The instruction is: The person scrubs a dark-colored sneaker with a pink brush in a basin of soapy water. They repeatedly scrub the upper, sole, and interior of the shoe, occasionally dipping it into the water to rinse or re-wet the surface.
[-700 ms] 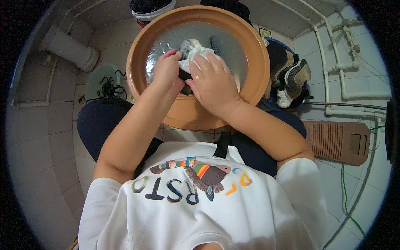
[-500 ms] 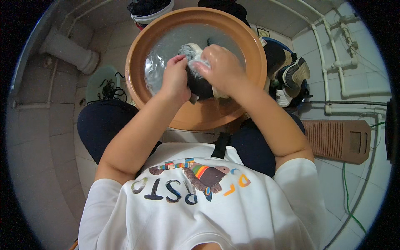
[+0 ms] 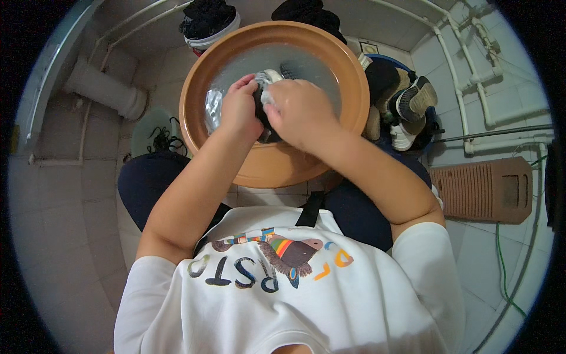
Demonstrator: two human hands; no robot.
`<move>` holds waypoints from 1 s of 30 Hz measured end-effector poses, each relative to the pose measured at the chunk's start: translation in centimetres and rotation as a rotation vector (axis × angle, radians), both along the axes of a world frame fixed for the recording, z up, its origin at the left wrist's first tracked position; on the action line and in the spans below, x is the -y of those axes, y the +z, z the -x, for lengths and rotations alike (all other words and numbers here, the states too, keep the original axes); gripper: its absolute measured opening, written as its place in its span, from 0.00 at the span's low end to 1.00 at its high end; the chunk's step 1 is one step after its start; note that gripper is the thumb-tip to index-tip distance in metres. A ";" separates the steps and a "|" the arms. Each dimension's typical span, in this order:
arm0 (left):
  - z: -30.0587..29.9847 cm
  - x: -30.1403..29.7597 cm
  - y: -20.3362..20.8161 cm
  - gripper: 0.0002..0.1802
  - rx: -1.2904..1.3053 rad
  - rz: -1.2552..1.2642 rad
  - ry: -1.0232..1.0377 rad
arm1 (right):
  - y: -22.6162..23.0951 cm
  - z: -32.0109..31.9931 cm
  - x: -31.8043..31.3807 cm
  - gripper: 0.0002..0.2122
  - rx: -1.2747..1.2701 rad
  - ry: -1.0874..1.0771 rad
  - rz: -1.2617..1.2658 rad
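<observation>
A large orange-brown basin [image 3: 283, 168] of cloudy water stands between my knees. Above the water, my left hand [image 3: 240, 109] grips a dark shoe [image 3: 260, 106] with a pale edge, its fingers wrapped round one side. My right hand [image 3: 302, 111] is closed on a whitish wet cloth [image 3: 266, 97], pressed against the shoe. Much of both is hidden behind my hands. Just beyond my right hand, a dark patterned thing [image 3: 288, 71] shows in the water; its kind is unclear.
On the right, a blue tub [image 3: 386, 57] holds several shoes [image 3: 415, 100]. A brown washboard [image 3: 483, 190] lies nearer. To the left stands a pale green tub [image 3: 141, 131] with black laces [image 3: 165, 140]. Behind the basin is a white bucket [image 3: 215, 40] with dark items; pipes [image 3: 457, 76] line the wall.
My right hand has moved slightly left and down over the shoe, covering more of the cloth. My left hand still grips the shoe. The whole view has shifted a little.
</observation>
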State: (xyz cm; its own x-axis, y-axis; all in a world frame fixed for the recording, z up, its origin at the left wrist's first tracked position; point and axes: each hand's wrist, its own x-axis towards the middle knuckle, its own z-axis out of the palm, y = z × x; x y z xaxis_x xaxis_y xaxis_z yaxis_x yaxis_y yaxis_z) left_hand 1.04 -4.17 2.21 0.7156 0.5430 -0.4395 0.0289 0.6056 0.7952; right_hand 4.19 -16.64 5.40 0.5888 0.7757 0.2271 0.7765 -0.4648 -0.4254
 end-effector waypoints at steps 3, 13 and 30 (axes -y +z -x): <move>-1.1 -1.1 0.9 0.15 -0.004 0.261 -0.048 | -0.4 0.7 0.5 0.11 0.348 0.122 -0.268; -1.3 1.8 3.7 0.19 0.026 0.607 -0.123 | 0.0 -4.5 1.1 0.10 0.302 0.033 -0.628; 1.9 0.8 2.4 0.24 0.315 1.014 -0.134 | 0.0 -1.8 0.7 0.14 0.284 0.237 -0.809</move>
